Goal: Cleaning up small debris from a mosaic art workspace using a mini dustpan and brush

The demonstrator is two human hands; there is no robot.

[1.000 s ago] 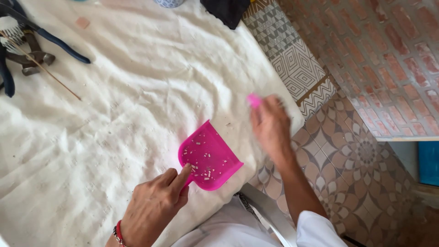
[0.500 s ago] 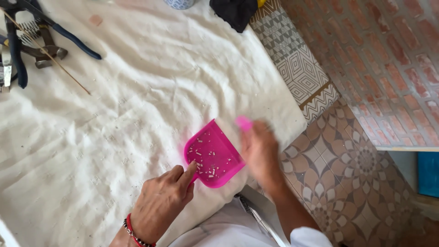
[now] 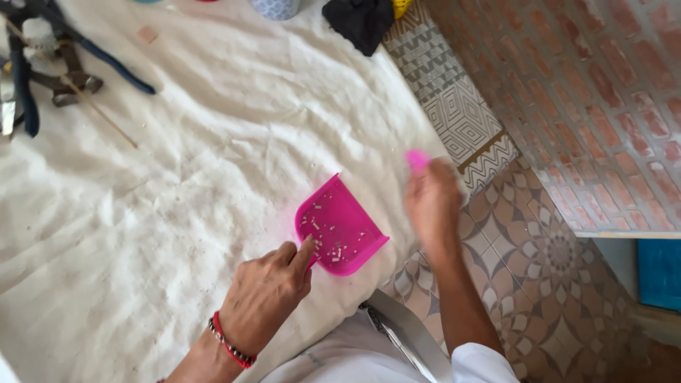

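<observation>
A white cloth [image 3: 177,213] is spread over the work surface, beside patterned floor tiles [image 3: 539,269] and a brick wall

A small pink dustpan [image 3: 340,227], scattered with pale bits, is pinned to the cloth by the left hand [image 3: 266,298], fingers curled and forefinger on its rim. The right hand [image 3: 433,202], half a second ago against the pan, is now seen lifted clear, clenched on a pink brush handle [image 3: 417,160]; a sweep is judged just finished. Pliers [image 3: 64,71] are seen far left
</observation>
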